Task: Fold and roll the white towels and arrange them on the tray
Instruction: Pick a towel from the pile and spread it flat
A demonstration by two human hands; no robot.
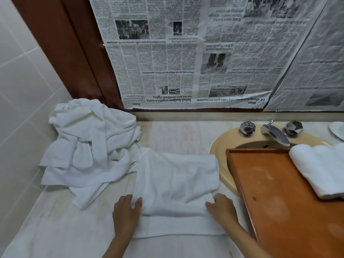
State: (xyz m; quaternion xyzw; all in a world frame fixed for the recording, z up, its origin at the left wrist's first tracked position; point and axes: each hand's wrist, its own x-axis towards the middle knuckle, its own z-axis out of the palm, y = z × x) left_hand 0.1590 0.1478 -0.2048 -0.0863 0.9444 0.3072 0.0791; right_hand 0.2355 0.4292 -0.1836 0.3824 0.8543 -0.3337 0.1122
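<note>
**Both hands on the near fold of a white towel**

The towel [176, 179] lies flat on the pale counter [186, 135], dead centre in front of the person. Its near end is turned over into a thick fold whose long axis runs from 9 to 3 o'clock, and the flat remainder stretches away toward 12. The left hand [126, 213] grips the fold's 9 o'clock end, thumb on top of the cloth. The right hand [222, 209] pinches the 3 o'clock end with curled fingers.

At 10 o'clock from the towel, a crumpled pile of white towels [89, 146] sits heaped in the corner, touching the towel's left edge. At 3 o'clock stands the wooden tray [275, 202], set partly over the cream sink [221, 164]. A finished rolled towel [320, 168] lies on the tray's far right part, its long axis slanting from about 10 to 4 o'clock. A chrome faucet [275, 134] stands at 2 o'clock, and upside-down newspaper [186, 53] covers the wall at 12.
</note>
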